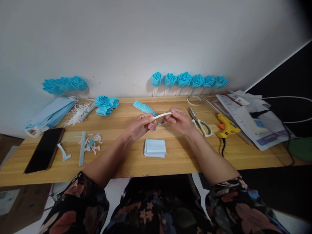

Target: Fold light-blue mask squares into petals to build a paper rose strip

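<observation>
Between my two hands, above the middle of the table, a thin white strip (162, 115) is stretched in a slight bow. My left hand (143, 123) pinches its left end and my right hand (180, 121) pinches its right end. Just behind the left fingers lies a ruffled blue strip of material (145, 107), partly covered by them. A small dark blue and white object (160, 123) shows below the strip; its kind is unclear. Nearer to me, flat on the table, sits a stack of light blue rectangles (155, 148). White-handled scissors (200, 123) lie beside my right hand.
Blue flowers on sticks (184, 80) lean on the wall, with more flowers (65, 84) at left. Face masks (52, 112), white cords (79, 113), a phone (45, 150) and scraps (94, 143) lie left. A yellow glue gun (227, 126), a tape ring (194, 100) and plastic bags (258, 120) are right.
</observation>
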`<action>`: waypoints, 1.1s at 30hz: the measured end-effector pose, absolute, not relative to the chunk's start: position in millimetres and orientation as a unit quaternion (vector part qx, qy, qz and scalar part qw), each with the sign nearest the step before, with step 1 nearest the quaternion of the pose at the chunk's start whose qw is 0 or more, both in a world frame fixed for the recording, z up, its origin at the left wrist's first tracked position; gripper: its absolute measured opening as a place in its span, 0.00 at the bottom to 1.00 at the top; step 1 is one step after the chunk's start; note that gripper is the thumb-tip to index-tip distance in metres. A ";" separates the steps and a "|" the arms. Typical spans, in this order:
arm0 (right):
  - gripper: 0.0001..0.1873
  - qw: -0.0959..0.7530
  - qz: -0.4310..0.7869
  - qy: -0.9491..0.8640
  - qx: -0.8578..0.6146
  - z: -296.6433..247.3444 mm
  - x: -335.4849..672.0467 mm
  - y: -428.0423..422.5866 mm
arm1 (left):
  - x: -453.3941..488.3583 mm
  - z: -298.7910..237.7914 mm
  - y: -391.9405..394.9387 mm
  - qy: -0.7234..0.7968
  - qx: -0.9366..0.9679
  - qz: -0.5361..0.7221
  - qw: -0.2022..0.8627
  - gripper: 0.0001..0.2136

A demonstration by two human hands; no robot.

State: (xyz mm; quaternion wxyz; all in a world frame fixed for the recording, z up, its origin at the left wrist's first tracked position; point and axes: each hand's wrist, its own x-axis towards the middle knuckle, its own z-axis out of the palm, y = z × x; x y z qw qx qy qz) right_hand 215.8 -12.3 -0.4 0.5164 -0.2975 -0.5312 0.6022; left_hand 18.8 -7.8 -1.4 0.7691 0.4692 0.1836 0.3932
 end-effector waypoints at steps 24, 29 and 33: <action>0.23 0.501 0.419 -0.626 -0.425 2.7 223.1 -9.0 | 16.1 -2.4 -3.1 0.255 0.425 0.425 0.758 0.11; 0.15 0.392 0.118 -0.694 -0.592 3.8 260.7 -46.9 | 13.7 -1.3 -0.4 0.240 0.436 0.451 0.741 0.10; 0.17 0.260 -0.009 -0.635 -0.728 -7.0 296.2 -77.0 | 13.9 0.0 -1.7 0.213 0.460 0.435 0.744 0.10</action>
